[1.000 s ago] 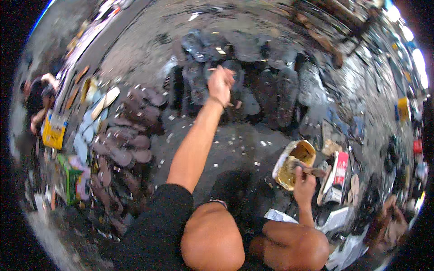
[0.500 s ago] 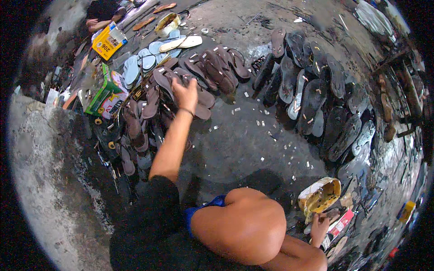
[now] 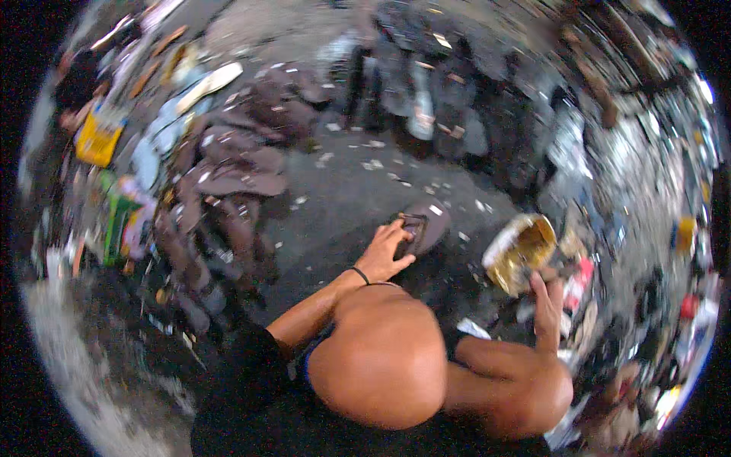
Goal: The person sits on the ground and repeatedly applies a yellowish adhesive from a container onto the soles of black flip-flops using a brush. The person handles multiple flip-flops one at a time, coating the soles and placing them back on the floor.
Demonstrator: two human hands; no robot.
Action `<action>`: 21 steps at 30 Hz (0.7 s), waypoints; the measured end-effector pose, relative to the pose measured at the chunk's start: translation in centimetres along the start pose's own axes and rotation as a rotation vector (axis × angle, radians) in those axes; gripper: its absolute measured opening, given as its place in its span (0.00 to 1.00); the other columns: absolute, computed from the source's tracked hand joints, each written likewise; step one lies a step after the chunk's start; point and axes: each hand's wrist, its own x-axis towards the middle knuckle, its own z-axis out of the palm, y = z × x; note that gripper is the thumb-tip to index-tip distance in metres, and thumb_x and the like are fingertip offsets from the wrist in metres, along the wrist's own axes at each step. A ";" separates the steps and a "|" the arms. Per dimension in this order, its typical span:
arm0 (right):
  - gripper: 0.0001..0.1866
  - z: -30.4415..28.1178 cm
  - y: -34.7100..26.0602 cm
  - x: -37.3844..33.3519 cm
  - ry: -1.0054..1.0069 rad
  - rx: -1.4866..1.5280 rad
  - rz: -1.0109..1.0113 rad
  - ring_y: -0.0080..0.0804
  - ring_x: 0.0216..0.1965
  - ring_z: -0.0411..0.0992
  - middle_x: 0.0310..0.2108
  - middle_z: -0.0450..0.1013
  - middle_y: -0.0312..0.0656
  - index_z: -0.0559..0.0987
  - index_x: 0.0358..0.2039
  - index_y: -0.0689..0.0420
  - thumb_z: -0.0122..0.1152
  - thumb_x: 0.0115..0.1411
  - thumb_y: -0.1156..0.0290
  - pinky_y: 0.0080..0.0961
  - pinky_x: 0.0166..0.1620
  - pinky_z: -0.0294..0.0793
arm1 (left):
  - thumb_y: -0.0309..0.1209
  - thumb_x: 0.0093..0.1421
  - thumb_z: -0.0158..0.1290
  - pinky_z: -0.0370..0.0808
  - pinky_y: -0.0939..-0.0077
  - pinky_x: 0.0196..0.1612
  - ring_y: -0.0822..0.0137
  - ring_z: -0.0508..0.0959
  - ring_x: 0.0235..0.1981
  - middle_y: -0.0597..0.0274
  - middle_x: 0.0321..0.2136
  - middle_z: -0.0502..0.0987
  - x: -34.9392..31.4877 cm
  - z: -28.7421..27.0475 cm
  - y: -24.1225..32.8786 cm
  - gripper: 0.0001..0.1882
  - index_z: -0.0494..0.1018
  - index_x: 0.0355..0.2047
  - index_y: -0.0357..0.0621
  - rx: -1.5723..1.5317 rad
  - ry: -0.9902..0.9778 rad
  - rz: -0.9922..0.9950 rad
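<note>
My left hand, with a dark band at its wrist, grips a dark brown flip-flop in front of my knee. Its thumb and fingers close around the strapped part, while the rounded end sticks out to the right. My right hand is at the near edge of a cut-open white tub, smeared inside with yellow-brown glue. Those fingers look pinched together, partly hidden and blurred; what they hold, if anything, I cannot make out.
Rows of brown flip-flops lie to the left, and dark ones at the back. Small white scraps dot the floor. A yellow box and a green box stand at left. Another person's arm shows at the far left.
My left hand has come back from the left row toward my knee, bringing a flip-flop with it. The view has swung to the right and is blurred. My right hand stays by the glue tub.
</note>
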 end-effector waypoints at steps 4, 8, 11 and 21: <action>0.15 -0.9 -2.6 -1.8 -0.016 0.027 0.026 0.25 0.41 0.72 0.37 0.77 0.36 0.78 0.47 0.60 0.61 0.65 0.63 0.25 0.46 0.70 | 0.38 0.53 0.65 0.53 0.38 0.68 0.46 0.56 0.69 0.49 0.67 0.59 4.3 2.0 1.7 0.38 0.62 0.63 0.48 0.324 -0.220 0.167; 0.14 0.1 -1.3 -2.3 -0.022 0.293 0.120 0.22 0.39 0.71 0.39 0.76 0.35 0.77 0.47 0.61 0.61 0.66 0.66 0.23 0.44 0.70 | 0.40 0.56 0.65 0.59 0.55 0.69 0.46 0.62 0.67 0.46 0.67 0.59 7.1 -0.5 1.2 0.44 0.58 0.70 0.55 -0.090 -0.426 -0.017; 0.14 1.9 1.3 -1.6 -0.010 0.403 0.071 0.22 0.39 0.71 0.39 0.76 0.35 0.77 0.47 0.61 0.61 0.66 0.66 0.22 0.44 0.71 | 0.46 0.62 0.60 0.64 0.67 0.65 0.62 0.68 0.63 0.54 0.63 0.67 7.8 -3.0 -0.4 0.40 0.60 0.69 0.43 -0.591 -0.440 -0.331; 0.15 2.5 1.4 -0.8 0.018 0.363 0.053 0.24 0.41 0.73 0.39 0.78 0.37 0.78 0.47 0.62 0.62 0.65 0.64 0.25 0.48 0.71 | 0.43 0.62 0.61 0.68 0.69 0.60 0.62 0.75 0.54 0.56 0.56 0.76 4.6 -4.6 -0.8 0.32 0.69 0.63 0.43 -0.319 -0.112 -0.318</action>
